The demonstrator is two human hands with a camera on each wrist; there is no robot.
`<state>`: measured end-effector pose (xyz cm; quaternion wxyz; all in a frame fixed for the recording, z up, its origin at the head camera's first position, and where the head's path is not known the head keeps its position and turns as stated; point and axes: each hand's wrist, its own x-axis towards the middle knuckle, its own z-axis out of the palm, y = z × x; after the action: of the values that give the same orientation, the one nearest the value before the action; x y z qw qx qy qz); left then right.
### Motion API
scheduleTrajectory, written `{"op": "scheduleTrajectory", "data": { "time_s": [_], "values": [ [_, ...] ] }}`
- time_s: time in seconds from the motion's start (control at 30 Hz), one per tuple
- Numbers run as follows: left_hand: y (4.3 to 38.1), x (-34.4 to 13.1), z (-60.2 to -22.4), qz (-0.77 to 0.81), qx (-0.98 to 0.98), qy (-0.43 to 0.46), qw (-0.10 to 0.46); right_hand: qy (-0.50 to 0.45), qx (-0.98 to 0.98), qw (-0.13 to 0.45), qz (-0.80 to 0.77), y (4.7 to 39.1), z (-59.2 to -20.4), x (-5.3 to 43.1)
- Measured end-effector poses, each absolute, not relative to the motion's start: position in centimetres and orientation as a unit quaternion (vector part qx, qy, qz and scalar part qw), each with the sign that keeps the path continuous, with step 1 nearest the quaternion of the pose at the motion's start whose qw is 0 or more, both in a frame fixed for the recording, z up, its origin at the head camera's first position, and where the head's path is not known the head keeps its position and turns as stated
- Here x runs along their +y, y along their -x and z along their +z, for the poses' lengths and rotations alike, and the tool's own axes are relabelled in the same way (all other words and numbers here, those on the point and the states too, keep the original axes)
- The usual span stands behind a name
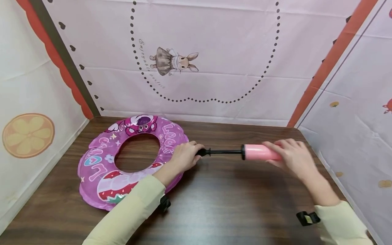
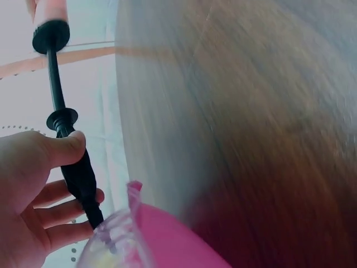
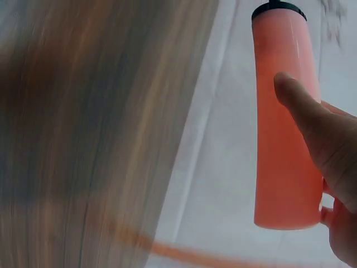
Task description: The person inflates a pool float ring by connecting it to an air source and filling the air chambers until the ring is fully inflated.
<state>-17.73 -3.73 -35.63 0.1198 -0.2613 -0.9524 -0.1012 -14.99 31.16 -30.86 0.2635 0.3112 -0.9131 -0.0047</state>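
A pink hand pump point(image 1: 258, 152) is held level over the table, its black rod point(image 1: 226, 152) drawn out of the barrel. My right hand point(image 1: 292, 158) grips the pink barrel, thumb along its side in the right wrist view. Around the black nozzle end point(image 2: 81, 173) my left hand point(image 1: 185, 156) curls its thumb and fingers. That nozzle's tip meets the clear film of a purple-pink inflatable swim ring point(image 1: 92, 163). Puffed out and printed with cartoon figures and letters, the ring lies at the left, partly behind the left hand and sleeve.
The dark wooden table point(image 1: 214, 204) is bounded by printed cloth at the back point(image 1: 214, 41) and both sides. A black strap device point(image 1: 307, 218) sits at the right wrist, another point(image 1: 164, 203) at the left.
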Motion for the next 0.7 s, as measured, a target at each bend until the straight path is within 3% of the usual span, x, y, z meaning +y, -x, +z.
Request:
{"op": "scheduleTrajectory", "data": {
  "time_s": [0.33,0.7],
  "values": [
    [17.0,-3.2,-35.9,-0.097,-0.951,0.255,0.148,-0.314,-0.914,0.257,-0.022,15.8,-33.0,23.3],
    [17.4,-3.6,-35.2,-0.094,-0.959,0.245,0.105,-0.322,-0.913,0.248,-0.016,15.9,-32.8,24.2]
  ]
}}
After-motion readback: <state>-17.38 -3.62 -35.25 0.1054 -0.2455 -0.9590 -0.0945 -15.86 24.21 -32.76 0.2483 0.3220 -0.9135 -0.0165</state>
